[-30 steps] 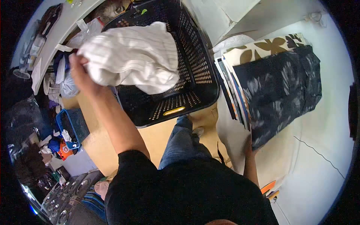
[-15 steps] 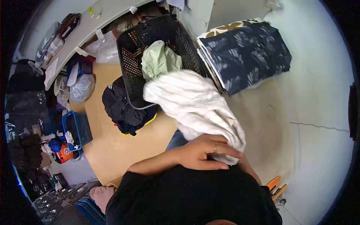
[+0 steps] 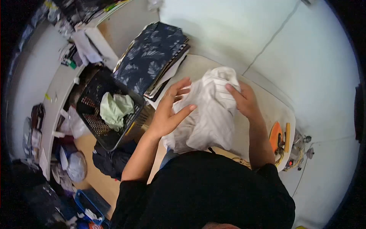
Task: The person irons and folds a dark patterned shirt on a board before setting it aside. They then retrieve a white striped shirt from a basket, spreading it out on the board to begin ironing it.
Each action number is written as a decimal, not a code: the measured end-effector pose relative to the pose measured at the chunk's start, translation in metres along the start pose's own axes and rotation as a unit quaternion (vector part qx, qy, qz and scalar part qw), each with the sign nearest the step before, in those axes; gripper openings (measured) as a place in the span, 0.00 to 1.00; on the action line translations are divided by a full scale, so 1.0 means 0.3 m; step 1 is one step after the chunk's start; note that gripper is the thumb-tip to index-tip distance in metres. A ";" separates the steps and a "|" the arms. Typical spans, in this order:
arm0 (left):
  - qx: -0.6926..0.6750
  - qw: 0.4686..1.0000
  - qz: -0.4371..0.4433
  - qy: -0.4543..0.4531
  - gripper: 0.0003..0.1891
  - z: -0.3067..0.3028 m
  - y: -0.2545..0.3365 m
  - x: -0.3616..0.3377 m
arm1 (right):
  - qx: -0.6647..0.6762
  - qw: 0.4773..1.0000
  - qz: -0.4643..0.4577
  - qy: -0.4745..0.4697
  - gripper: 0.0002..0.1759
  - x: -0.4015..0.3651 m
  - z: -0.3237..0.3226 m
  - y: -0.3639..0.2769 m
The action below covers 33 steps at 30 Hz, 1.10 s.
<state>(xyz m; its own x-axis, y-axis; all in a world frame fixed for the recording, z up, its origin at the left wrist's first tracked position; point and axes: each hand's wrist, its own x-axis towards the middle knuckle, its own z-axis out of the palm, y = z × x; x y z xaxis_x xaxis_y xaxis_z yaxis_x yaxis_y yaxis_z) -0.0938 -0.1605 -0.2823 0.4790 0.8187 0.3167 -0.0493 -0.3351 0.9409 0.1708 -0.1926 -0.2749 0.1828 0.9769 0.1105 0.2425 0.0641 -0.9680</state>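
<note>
A crumpled white cloth (image 3: 213, 118) hangs over the near edge of the pale table (image 3: 267, 110), in front of my body. My right hand (image 3: 246, 101) grips its upper right side, thumb on top and the other fingers hidden behind. At the cloth's left side is my left hand (image 3: 169, 110), fingers spread and thumb apart, nothing held between them. Left of that hand, a pale green cloth (image 3: 115, 109) lies in a black perforated basket (image 3: 97, 133).
A stack of folded fabric with a dark patterned top (image 3: 152, 55) stands at the table's back left. An orange iron-like tool (image 3: 275, 135) sits at the right. Dark clothes (image 3: 110, 160) and a blue basket (image 3: 93, 202) are at lower left.
The view has turned toward the table, showing more of its right side. My hands have moved apart and up; the left has opened. The white cloth is now bunched over the table edge.
</note>
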 end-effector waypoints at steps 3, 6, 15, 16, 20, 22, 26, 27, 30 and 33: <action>0.103 0.990 0.090 -0.046 0.42 0.080 0.057 0.145 | -0.105 0.987 -0.117 -0.043 0.18 0.010 -0.018 -0.064; 0.231 0.949 0.207 -0.053 0.36 0.106 0.116 0.268 | -0.245 0.949 -0.171 -0.099 0.19 0.007 -0.057 -0.213; 0.125 0.965 0.084 -0.213 0.21 -0.016 0.247 0.398 | -0.107 0.954 -0.200 -0.195 0.17 -0.028 -0.139 -0.479; 0.128 0.963 0.093 -0.219 0.21 -0.014 0.260 0.390 | -0.095 0.961 -0.195 -0.173 0.18 -0.039 -0.136 -0.497; 0.045 0.995 0.070 0.052 0.22 -0.006 0.330 0.304 | -0.080 0.972 -0.213 -0.052 0.18 -0.102 -0.123 -0.585; -0.018 0.996 -0.073 -0.040 0.23 -0.026 0.317 0.256 | -0.032 0.970 -0.240 0.038 0.19 -0.146 -0.098 -0.631; -0.230 0.957 -0.010 -0.174 0.23 0.027 0.370 0.105 | -0.147 0.912 -0.371 0.098 0.16 -0.229 0.072 -0.584; -0.229 0.957 -0.010 -0.178 0.23 0.009 0.404 0.075 | -0.206 0.918 -0.340 0.005 0.15 -0.281 0.089 -0.603; -0.176 0.961 -0.018 -0.211 0.25 -0.057 0.471 0.000 | -0.013 0.961 -0.271 -0.058 0.15 -0.333 0.093 -0.561; -0.193 0.961 -0.013 -0.198 0.27 -0.134 0.495 -0.070 | 0.111 0.967 -0.229 -0.033 0.13 -0.434 0.037 -0.543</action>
<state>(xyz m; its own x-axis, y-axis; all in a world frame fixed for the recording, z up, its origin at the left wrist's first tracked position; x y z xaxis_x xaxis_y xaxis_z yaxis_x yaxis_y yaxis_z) -0.1464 -0.2086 -0.1443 0.7765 0.5570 0.2945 -0.3182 -0.0566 0.9463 0.0967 -0.3281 -0.1340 0.0418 0.8463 0.5310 0.0725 0.5275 -0.8464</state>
